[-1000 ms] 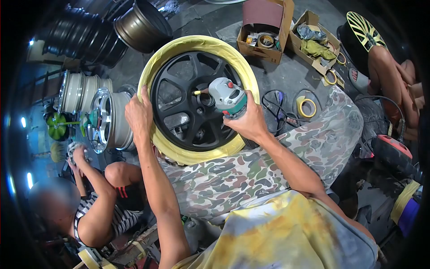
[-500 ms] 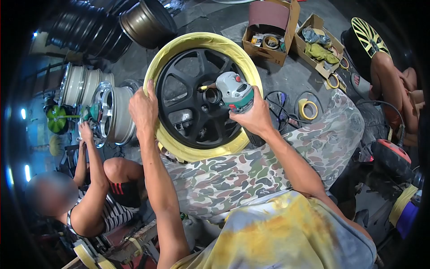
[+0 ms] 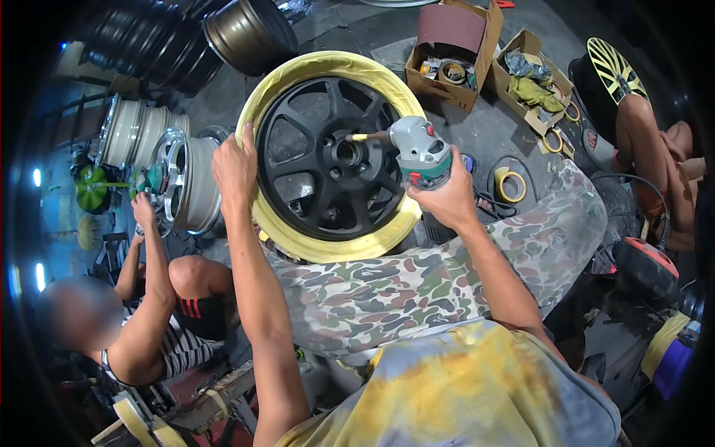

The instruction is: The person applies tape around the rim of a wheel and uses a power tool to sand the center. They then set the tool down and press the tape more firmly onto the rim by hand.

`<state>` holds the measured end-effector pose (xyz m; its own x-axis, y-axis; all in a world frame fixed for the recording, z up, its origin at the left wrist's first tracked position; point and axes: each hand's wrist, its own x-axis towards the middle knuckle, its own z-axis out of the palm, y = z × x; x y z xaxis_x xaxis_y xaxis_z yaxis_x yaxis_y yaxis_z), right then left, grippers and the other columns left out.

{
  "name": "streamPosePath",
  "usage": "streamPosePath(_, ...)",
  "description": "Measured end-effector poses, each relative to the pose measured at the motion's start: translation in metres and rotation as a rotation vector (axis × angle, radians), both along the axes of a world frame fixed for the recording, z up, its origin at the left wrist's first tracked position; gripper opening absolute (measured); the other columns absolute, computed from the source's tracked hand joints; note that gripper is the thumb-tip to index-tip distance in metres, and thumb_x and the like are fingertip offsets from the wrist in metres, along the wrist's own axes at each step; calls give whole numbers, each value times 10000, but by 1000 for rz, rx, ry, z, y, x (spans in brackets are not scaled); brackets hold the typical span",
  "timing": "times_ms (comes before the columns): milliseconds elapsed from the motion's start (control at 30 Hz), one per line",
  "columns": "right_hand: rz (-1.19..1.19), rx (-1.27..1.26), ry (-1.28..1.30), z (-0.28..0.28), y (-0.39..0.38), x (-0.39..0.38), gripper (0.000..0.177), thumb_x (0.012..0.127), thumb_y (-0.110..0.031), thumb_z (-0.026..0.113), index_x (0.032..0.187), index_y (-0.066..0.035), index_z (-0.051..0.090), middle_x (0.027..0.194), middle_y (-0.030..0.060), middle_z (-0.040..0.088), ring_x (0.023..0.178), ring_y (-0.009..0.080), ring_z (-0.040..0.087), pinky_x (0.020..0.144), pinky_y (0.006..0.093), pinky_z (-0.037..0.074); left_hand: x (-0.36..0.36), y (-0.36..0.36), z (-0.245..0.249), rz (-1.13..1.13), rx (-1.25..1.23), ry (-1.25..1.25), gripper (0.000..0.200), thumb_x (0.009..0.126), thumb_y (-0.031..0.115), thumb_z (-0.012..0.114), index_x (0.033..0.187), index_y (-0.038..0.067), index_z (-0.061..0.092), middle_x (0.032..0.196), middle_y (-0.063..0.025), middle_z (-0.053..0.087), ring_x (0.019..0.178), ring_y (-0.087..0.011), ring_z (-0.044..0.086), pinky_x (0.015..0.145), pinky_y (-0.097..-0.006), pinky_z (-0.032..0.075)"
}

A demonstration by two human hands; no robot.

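A black multi-spoke wheel rim [image 3: 316, 179] faces up before me, its outer lip covered in yellow masking tape [image 3: 346, 249]. My left hand [image 3: 235, 167] grips the taped lip at its left side, thumb on top. In my right hand [image 3: 447, 195] is a grey and green angle grinder [image 3: 421, 147], held over the rim's right side. A thin rod with a yellow band [image 3: 360, 138] reaches from the grinder's head to the hub, its tip close over the upper edge of the centre bore [image 3: 347, 153]. Camouflage trousers [image 3: 402, 298] cover my legs just below the wheel.
At the left a person [image 3: 160, 320] works on a silver wheel [image 3: 197, 182]. Another person's legs [image 3: 640, 149] show at the right beside a black and yellow wheel. Cardboard boxes [image 3: 458, 93] of supplies stand behind. A tape roll [image 3: 510, 185] and a cable lie near my right hand.
My right hand has moved the grinder right and turned it, so its rod now shows over the hub. My left hand keeps its hold on the rim. The view has shifted slightly.
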<state>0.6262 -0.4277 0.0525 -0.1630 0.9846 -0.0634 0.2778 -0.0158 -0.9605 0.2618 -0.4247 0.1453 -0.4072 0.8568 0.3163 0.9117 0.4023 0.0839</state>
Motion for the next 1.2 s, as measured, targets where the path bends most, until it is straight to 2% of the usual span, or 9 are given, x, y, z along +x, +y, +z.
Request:
streamPosePath(167, -21, 20, -96, -8, -2, 9, 859, 639, -266, 911, 1304, 71, 485, 1137, 240, 717, 1055, 330, 721, 941, 414, 546, 1, 6, 5, 11, -13, 8, 654, 1058, 512, 512, 892, -81, 732, 842, -346, 686, 829, -525, 679, 774, -579, 521)
streamPosePath(233, -13, 64, -88, -12, -3, 9, 788, 655, -241, 890, 1269, 48, 488, 1083, 257, 728, 1035, 396, 731, 920, 452, 556, 1, 9, 8, -2, -46, 15, 652, 1054, 522, 518, 911, -76, 735, 854, -337, 696, 845, -517, 686, 788, -574, 529)
streamPosePath(467, 10, 15, -120, -13, -2, 4, 787, 653, -248, 884, 1270, 42, 491, 1088, 253, 728, 1032, 396, 729, 914, 458, 552, 5, 19, 16, -70, -8, -4, 670, 1053, 549, 509, 944, -74, 731, 842, -348, 678, 851, -524, 679, 779, -576, 518)
streamPosePath(533, -29, -3, -135, -15, -3, 3, 792, 647, -266, 898, 1268, 41, 514, 1144, 225, 721, 1061, 311, 721, 942, 413, 541, 7, 21, 19, -83, -24, 13, 656, 1056, 537, 505, 969, -73, 732, 846, -344, 683, 858, -518, 680, 784, -579, 515)
streamPosePath(633, -22, -17, -124, -18, -3, 5, 730, 654, -251, 900, 1229, 15, 537, 1122, 202, 718, 1028, 290, 712, 934, 397, 536, 17, 23, 25, -64, -48, 12, 623, 1055, 502, 525, 950, -73, 741, 876, -327, 706, 870, -496, 699, 824, -550, 539)
streamPosePath(667, -13, -17, -127, -19, -3, 7, 730, 654, -251, 900, 1229, 15, 537, 1122, 202, 718, 1028, 290, 712, 934, 397, 536, 18, 24, 27, -56, -49, 8, 623, 1055, 502, 525, 950, -73, 741, 876, -327, 706, 870, -496, 699, 824, -550, 539)
streamPosePath(733, 35, -29, -95, -20, -4, 10, 751, 647, -244, 882, 1242, 30, 514, 1104, 226, 723, 1028, 363, 724, 925, 436, 548, 18, 27, 27, -101, -31, 24, 616, 1050, 498, 536, 953, -74, 744, 869, -325, 706, 873, -494, 701, 831, -545, 539)
streamPosePath(1067, -9, 35, -159, -18, 2, 9, 750, 651, -252, 891, 1248, 35, 539, 1095, 217, 735, 1004, 356, 732, 911, 430, 548, 30, 40, 34, -195, 16, 30, 582, 1040, 473, 566, 902, -59, 758, 825, -292, 713, 809, -475, 708, 780, -528, 558)
streamPosePath(1200, -34, 40, -184, -3, -6, 6, 728, 660, -247, 888, 1237, 28, 539, 1079, 208, 738, 991, 350, 733, 906, 420, 550, 31, 51, 36, -260, 12, -2, 621, 1059, 510, 502, 932, -51, 736, 854, -309, 700, 865, -499, 686, 805, -547, 531)
